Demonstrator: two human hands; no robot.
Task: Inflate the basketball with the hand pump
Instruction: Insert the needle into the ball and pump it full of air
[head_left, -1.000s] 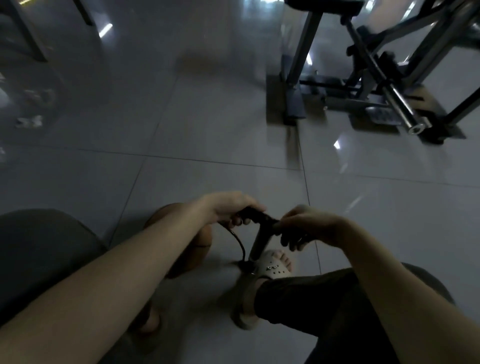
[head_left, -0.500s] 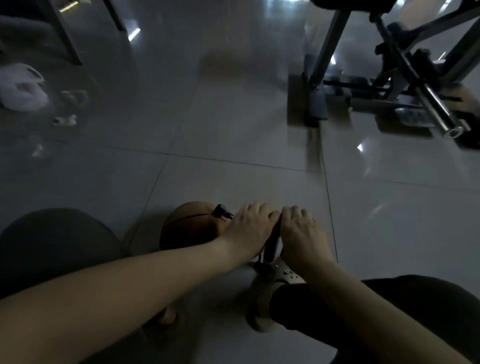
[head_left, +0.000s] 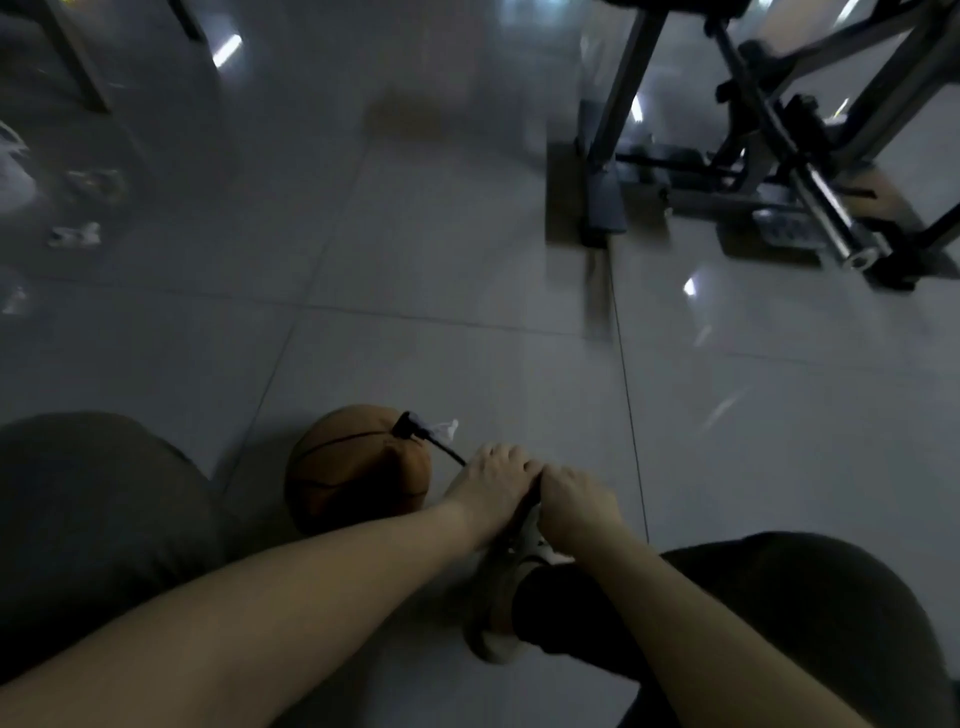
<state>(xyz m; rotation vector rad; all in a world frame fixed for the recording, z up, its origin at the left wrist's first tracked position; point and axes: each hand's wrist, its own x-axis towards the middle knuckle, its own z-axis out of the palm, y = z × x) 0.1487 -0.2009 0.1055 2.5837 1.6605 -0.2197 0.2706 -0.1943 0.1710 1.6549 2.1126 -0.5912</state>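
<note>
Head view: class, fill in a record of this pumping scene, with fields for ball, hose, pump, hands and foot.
ball: basketball on the floor, left of the pump, looks partly flat
hose: black hose runs from the ball's top towards the hands
pump: pump mostly hidden between the hands
left hand: left hand grips the pump handle
right hand: right hand grips it alongside
foot: shoe below the pump

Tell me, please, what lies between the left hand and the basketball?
In the head view, a thin black hose crosses that gap, running from the basketball to beneath the left hand, which grips the pump handle.
</note>
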